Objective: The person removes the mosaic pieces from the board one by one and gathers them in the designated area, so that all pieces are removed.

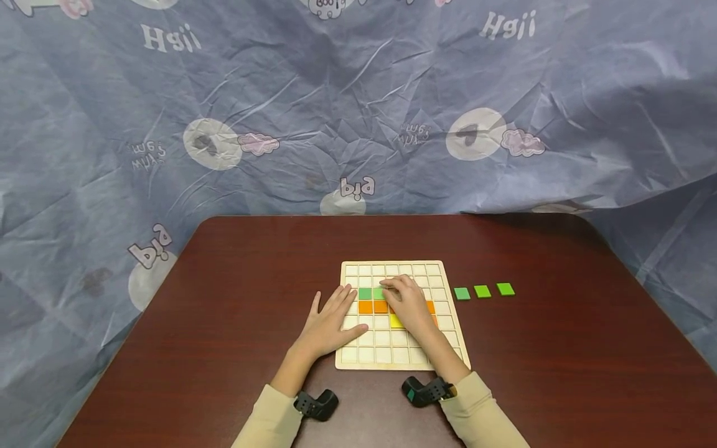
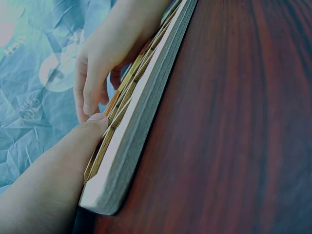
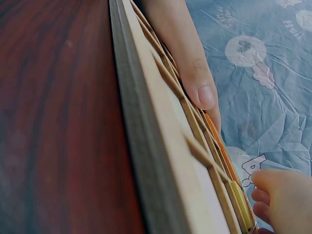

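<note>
A pale wooden grid board [image 1: 366,355] lies on the table, several coloured tiles in its cells. My left hand [image 1: 327,328] rests along the board's left side with fingers spread, the thumb over the lower cells. Reaching across the board, my right hand [image 1: 407,305] has its thumb and index finger at a green tile [image 1: 378,294], pinching at its upper right edge. Left of that tile sits another green tile [image 1: 365,293]. Below them runs a row of orange tiles [image 1: 365,307], with a yellow tile [image 1: 395,321] lower; my right hand and forearm hide part of these.
Right of the board, a bluish-green tile [image 1: 462,294] and two brighter green tiles, one nearer [image 1: 482,291] and one farther [image 1: 505,289], lie spaced out on the dark table [image 1: 257,267]. A printed blue cloth [image 1: 313,93] hangs behind the table.
</note>
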Motion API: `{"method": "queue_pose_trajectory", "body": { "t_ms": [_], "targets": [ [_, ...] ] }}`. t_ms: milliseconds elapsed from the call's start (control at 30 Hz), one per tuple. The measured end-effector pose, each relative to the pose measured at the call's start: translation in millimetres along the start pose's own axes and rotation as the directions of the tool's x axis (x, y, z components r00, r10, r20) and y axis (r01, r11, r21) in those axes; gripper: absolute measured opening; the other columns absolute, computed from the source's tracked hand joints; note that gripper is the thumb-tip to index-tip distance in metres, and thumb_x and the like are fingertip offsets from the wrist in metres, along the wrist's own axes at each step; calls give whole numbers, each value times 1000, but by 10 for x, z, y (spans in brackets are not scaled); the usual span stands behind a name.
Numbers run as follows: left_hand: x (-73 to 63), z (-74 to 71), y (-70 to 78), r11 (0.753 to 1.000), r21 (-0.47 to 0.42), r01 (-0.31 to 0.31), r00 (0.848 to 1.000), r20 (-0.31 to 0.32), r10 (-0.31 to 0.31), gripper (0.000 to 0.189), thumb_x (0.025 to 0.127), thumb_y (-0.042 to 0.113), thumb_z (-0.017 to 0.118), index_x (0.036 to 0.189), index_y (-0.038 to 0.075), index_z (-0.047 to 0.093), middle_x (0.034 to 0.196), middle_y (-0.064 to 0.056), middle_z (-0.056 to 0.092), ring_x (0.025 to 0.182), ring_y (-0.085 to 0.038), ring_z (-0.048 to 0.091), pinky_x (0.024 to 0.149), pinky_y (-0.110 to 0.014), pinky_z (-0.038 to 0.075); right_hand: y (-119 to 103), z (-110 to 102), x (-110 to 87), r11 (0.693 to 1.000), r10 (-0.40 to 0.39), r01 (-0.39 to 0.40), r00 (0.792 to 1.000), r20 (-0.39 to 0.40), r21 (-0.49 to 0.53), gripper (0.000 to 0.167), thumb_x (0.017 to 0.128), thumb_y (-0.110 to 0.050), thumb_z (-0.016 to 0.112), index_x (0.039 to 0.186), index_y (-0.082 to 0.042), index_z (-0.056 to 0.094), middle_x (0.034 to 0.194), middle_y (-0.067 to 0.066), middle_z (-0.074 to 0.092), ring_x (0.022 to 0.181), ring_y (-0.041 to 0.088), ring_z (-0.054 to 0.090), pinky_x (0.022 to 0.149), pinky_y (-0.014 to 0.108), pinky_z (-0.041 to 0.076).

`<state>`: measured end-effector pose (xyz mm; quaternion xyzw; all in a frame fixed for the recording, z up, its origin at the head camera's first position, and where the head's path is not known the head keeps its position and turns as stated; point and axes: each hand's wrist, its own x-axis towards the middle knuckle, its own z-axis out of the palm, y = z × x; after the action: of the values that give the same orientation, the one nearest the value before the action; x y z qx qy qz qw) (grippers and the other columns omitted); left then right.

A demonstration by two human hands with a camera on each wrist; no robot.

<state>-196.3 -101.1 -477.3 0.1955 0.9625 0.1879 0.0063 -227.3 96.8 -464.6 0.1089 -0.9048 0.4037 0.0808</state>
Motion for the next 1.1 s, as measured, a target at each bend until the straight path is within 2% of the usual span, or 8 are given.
{"method": "queue_pose_trajectory", "body": {
  "t_ms": [133,333,533,733,933,1100],
  "targets": [
    [10,12,4,1000,0,2,1000,2,-2,81,83,68,36,147,22,18,154,4,14,142,-12,11,111,-54,-2,33,-6,1,1000,5,-5,1000,12,-15,22,88,-22,59,107,-14,67,107,3,60,99,22,54,90,43,41],
    [14,16,-2,1000,11,9,1000,4,-9,81,83,69,36,147,23,18,154,5,14,142,-11,10,111,-54,-3,37,12,-7,996,-28,29,999,20,-86,22,87,-24,60,106,-17,67,105,2,60,97,24,55,91,45,39],
    [-9,4,-3,1000,3,3,1000,-5,-3,80,83,67,39,146,21,20,153,3,16,142,-14,13,111,-55,-1,9,15,-18,995,-30,33,999,25,-99,20,87,-22,60,105,-16,68,104,3,60,96,24,55,93,45,38],
    [2,-13,2,1000,7,-5,1000,-2,5,80,84,67,38,147,21,19,153,3,15,142,-14,12,111,-56,-1,-7,5,-4,992,-34,38,999,34,-123,20,87,-21,60,104,-15,68,104,4,59,94,24,54,88,42,39],
    [16,-31,2,1000,19,6,1000,9,-6,80,84,67,38,147,21,19,153,4,15,142,-12,11,111,-55,-1,3,11,14,992,-29,33,999,31,-125,20,87,-22,60,104,-16,68,106,4,59,98,24,54,90,42,38],
    [6,-21,-3,1000,12,10,1000,11,-10,80,83,67,38,147,21,19,153,4,15,142,-12,11,111,-54,-1,10,22,7,994,-31,34,999,27,-103,19,86,-20,61,104,-16,67,107,3,60,93,20,54,88,40,38]
  ]
}}
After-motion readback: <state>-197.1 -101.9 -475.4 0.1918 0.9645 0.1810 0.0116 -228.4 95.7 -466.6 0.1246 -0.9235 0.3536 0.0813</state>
